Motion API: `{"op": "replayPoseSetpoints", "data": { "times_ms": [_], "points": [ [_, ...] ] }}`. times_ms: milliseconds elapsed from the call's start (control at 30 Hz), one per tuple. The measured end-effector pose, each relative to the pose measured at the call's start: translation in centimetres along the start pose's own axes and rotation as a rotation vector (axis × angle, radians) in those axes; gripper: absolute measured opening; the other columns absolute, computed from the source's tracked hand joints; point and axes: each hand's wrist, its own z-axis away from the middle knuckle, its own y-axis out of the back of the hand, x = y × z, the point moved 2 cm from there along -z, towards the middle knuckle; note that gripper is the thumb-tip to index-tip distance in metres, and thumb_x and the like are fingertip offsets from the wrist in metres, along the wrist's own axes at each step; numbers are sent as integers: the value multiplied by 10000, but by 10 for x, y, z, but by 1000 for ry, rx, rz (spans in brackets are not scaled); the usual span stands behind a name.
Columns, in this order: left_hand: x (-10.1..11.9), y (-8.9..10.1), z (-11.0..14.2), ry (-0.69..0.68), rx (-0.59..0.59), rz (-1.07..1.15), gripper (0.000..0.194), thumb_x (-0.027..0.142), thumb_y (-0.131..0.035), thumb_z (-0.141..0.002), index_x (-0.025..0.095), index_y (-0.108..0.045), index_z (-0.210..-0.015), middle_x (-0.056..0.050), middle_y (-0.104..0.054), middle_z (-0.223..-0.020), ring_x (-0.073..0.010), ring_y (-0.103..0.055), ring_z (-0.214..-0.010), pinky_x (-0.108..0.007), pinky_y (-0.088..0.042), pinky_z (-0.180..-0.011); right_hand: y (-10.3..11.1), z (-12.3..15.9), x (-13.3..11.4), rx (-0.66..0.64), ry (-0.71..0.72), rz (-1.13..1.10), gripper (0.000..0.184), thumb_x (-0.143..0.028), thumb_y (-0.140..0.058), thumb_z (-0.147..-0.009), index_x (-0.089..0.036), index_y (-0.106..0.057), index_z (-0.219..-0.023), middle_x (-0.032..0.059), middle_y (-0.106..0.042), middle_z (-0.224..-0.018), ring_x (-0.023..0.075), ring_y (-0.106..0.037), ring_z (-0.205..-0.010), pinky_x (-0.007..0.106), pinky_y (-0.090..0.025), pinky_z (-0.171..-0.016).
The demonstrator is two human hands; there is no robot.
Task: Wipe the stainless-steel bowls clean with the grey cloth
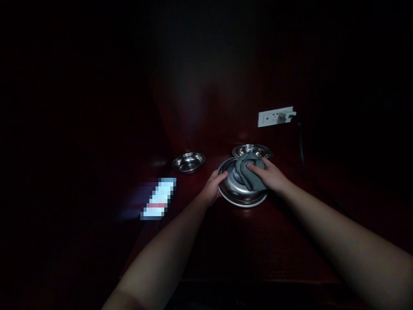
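A shiny round steel dish (240,197) is tilted above the dark red table, gripped at its left rim by my left hand (214,187), thumb on top. In my right hand (269,175) is a grey-green cloth (248,172), pressed against the dish's inner right side. The thumb lies over the cloth; most of the other right fingers are hidden. Just behind the dish sits another steel dish or small stack (250,150), partly covered by the cloth and hand. Farther left, a steel bowl (189,162) stands upright on the table.
A bright, blurred-out screen (158,200) lies left of my left forearm. On the back wall is a white power socket (274,116) with a plug in it, and its dark cable (301,146) runs down at the right. The surroundings are very dark.
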Motion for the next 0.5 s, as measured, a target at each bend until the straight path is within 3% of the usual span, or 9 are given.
{"op": "replayPoseSetpoints", "data": {
  "times_ms": [500],
  "points": [
    [4,-5,4,-9,-11,14,374,323,-647,-722,169,-561,-1052,-70,-664,-936,-204,-642,-787,-349,-509,-694,0,-1,0,-12,17,-44,501,-526,-659,-673,-238,-581,-1076,62,-674,-1034,253,-643,-928,421,-506,-842]
  ]
}}
